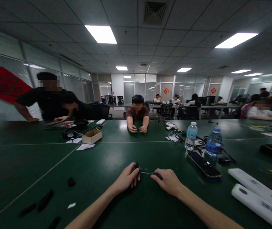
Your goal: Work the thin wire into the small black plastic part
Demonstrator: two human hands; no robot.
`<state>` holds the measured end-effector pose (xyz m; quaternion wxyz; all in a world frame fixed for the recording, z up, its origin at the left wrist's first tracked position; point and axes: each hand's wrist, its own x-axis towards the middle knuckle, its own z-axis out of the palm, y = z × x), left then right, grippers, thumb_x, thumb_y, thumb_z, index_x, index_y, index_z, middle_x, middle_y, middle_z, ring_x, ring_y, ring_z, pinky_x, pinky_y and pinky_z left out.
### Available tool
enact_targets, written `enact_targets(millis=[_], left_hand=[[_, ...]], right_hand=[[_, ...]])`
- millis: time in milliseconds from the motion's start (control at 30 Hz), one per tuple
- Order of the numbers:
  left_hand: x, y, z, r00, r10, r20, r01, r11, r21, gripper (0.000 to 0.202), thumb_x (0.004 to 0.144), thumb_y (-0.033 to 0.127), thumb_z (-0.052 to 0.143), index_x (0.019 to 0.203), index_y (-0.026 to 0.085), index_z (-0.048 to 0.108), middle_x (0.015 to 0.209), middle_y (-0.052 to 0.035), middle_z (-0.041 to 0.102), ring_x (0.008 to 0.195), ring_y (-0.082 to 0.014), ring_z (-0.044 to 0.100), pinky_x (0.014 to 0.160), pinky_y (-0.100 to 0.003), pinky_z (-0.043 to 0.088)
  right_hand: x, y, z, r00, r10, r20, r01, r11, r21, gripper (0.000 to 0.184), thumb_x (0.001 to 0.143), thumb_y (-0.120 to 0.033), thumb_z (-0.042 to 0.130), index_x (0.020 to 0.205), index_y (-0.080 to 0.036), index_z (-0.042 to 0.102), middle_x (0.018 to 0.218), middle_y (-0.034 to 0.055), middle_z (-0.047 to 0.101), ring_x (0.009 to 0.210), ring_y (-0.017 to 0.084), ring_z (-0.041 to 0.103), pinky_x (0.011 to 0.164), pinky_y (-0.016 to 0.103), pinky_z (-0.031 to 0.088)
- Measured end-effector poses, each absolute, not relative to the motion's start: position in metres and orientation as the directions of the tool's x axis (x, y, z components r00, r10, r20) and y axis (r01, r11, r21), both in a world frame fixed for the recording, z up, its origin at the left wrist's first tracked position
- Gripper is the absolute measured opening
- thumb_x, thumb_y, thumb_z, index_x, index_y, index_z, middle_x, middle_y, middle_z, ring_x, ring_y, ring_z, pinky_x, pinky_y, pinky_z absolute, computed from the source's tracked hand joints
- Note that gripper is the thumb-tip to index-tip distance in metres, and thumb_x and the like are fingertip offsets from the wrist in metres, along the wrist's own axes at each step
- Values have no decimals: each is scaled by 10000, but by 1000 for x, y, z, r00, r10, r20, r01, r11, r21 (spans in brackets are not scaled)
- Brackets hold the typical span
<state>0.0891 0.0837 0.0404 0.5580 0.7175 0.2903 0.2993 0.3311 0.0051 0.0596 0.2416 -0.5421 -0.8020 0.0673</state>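
My left hand (125,178) pinches a small black plastic part (136,168) between fingers and thumb. A thin metal pin (146,173) runs from that part towards my right hand (167,182), whose fingertips close on a dark piece (157,175) at its other end. Both hands are just above the green table mat (102,194), close together. Several black parts, among them an oblong piece (45,200) and a small lump (71,181), lie on the mat to my left. A white paper scrap (71,205) lies near them.
To my right lie a black smartphone (204,164), two water bottles (191,136) and white elongated cases (260,203). Cables and a cardboard box (92,136) sit farther off. A co-worker's hands (138,128) rest across the table, and other people stand or sit beyond.
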Motion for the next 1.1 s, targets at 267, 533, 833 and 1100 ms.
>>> enact_targets(millis=[267,533,833,1100], left_hand=[[88,83,38,674,733,87,125,-229,965,415,925,500,424,1169,166,451,786,-43,643,518,-98,547,414,-173,375],[88,85,36,656,750,82,88,-184,979,435,913,530,417,1138,161,464,786,-42,642,506,-93,539,407,-171,364],[88,86,34,646,757,98,65,-181,981,413,912,530,424,1107,167,464,770,-39,642,497,-91,540,395,-160,357],[90,86,35,638,765,91,60,-167,984,411,895,537,453,1073,166,454,750,-36,642,467,-85,531,386,-158,346]], right_hand=[[336,11,56,-160,925,345,808,323,-493,434,997,-507,325,1016,-196,626,780,18,665,635,141,622,594,239,447],[333,6,61,-290,914,285,786,397,-473,386,971,-505,400,959,-211,649,779,4,665,632,136,613,585,229,443],[332,4,66,-332,910,247,813,409,-415,397,963,-506,406,942,-202,660,757,8,659,629,134,602,605,228,435],[332,4,65,-340,906,253,815,418,-400,408,966,-505,398,935,-201,668,744,7,660,621,134,603,604,229,429]])
